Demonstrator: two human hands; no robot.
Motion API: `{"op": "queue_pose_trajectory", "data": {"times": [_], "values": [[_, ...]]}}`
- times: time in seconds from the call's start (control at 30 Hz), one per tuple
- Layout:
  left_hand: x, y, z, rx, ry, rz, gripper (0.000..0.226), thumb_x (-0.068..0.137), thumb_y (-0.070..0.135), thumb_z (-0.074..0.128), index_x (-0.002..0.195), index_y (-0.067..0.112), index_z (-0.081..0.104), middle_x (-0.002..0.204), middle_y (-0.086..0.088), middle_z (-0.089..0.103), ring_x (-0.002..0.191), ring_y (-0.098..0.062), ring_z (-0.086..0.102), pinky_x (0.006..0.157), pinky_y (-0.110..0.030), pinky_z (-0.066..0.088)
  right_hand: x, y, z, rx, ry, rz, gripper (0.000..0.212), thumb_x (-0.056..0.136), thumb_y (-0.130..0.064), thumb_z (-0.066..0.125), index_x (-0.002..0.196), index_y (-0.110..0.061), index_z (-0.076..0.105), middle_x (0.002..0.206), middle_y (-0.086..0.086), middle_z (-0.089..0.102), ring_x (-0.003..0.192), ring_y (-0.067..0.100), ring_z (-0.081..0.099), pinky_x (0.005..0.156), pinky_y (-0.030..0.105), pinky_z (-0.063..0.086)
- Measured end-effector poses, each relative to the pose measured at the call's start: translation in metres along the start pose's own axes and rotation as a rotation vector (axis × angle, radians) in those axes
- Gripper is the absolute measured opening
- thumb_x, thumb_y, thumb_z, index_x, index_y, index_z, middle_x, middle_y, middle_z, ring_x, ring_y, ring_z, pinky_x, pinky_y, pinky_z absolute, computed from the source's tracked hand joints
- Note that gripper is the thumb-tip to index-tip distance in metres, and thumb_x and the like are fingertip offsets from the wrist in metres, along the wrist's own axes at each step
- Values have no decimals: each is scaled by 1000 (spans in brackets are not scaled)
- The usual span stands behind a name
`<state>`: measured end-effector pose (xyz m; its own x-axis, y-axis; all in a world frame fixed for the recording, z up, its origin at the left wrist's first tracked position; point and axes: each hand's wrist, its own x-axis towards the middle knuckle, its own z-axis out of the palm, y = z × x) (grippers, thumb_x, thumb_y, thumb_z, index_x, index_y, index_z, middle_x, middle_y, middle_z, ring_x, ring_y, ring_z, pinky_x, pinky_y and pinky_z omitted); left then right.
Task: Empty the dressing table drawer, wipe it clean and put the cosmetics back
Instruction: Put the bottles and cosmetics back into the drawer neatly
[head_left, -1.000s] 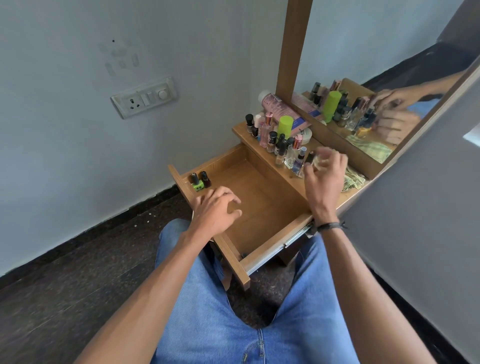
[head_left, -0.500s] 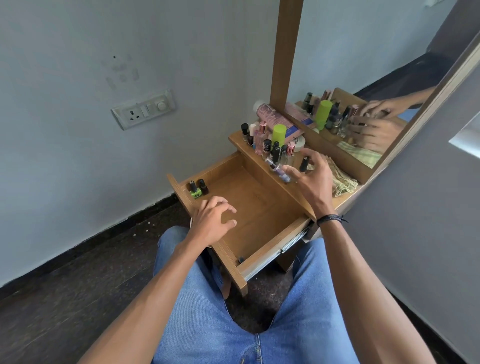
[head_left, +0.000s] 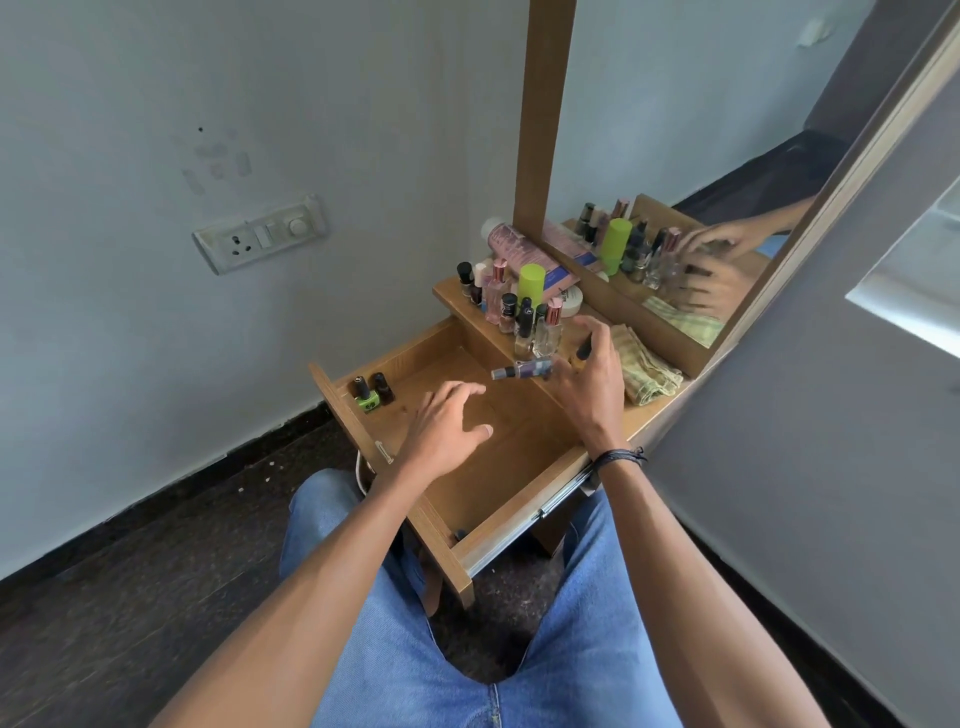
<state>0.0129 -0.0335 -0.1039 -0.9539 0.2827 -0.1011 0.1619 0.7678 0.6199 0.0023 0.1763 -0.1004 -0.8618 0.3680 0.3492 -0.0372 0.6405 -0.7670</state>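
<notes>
Wooden drawer (head_left: 511, 530): stood open, mostly bare.
Left hand (head_left: 447, 431): hovered over drawer's middle, fingers spread.
Right hand (head_left: 592, 387): pinched purple bottle (head_left: 524, 370) above drawer's back edge.

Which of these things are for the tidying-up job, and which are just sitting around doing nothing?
For the job: drawer, green nail polish and dark nail polish inside it, purple bottle held by the right hand, left hand over the drawer, shelf bottles, cloth.
Just lying about: wall socket, mirror.
</notes>
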Motion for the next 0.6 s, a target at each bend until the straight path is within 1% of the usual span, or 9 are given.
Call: {"op": "queue_pose_trajectory", "data": {"times": [0.07, 0.13, 0.2, 0.27, 0.37, 0.43, 0.5, 0.53, 0.6], "values": [[11, 14, 3, -141, -38, -46, 60, 94, 30, 68, 147, 29, 39, 155, 8, 37, 138, -17, 40, 107, -45, 39, -2, 3, 0, 27, 7, 22, 56, 89, -9, 70, 137, -22, 43, 109, 4, 60, 94, 22, 57, 80, 40, 49], [22, 28, 10, -318, -23, -112, 67, 92, 25, 71, 148, 30, 35, 153, 5, 39, 130, -15, 50, 102, -41, 44, -3, 2, 0, 53, 22, 57, 56, 92, -8, 67, 138, -24, 41, 103, 3, 59, 90, 21, 57, 76, 36, 47], [31, 40, 17, -497, 43, -179, 64, 91, 18, 73, 144, 29, 40, 146, 2, 47, 113, -12, 60, 94, -35, 48, -4, 2, 0, 76, 23, 77, 54, 94, -8, 67, 138, -24, 40, 103, 4, 60, 89, 21, 58, 75, 36, 49], [37, 50, 23, -615, 112, -219, 57, 90, 14, 73, 139, 28, 47, 138, 0, 53, 104, -13, 64, 92, -34, 50, -3, 3, -1, 98, 21, 100, 53, 95, -10, 67, 137, -26, 40, 102, 4, 61, 88, 21, 60, 75, 37, 51], [41, 60, 27, -714, 191, -243, 51, 89, 11, 73, 134, 25, 54, 129, 1, 57, 103, -12, 60, 89, -28, 47, -2, 4, -2, 120, 22, 131, 53, 94, -11, 66, 137, -28, 39, 101, 4, 63, 86, 21, 62, 75, 36, 51], [42, 63, 27, -715, 248, -246, 43, 89, 12, 74, 128, 22, 61, 128, 2, 59, 102, -11, 57, 81, -19, 44, -2, 4, -4, 122, 17, 143, 53, 95, -10, 65, 138, -27, 39, 100, 4, 62, 85, 21, 61, 74, 33, 47], [42, 67, 24, -731, 284, -236, 35, 89, 12, 74, 122, 20, 67, 121, 3, 64, 101, -11, 59, 72, -12, 43, -4, 3, -5, 119, 14, 143, 53, 95, -10, 64, 139, -26, 38, 99, 4, 62, 84, 21, 61, 73, 33, 46], [42, 67, 22, -759, 299, -229, 31, 89, 12, 74, 119, 20, 69, 117, 3, 67, 102, -12, 62, 72, -11, 46, -5, 2, -5, 119, 11, 140, 53, 95, -10, 63, 139, -25, 38, 99, 4, 62, 83, 22, 61, 73, 34, 48], [42, 67, 18, -826, 304, -235, 23, 89, 14, 75, 110, 22, 73, 113, 0, 70, 102, -14, 67, 80, -21, 56, -8, 0, -5, 124, 1, 126, 54, 95, -8, 62, 140, -24, 37, 99, 5, 62, 83, 22, 61, 74, 39, 51]]}}
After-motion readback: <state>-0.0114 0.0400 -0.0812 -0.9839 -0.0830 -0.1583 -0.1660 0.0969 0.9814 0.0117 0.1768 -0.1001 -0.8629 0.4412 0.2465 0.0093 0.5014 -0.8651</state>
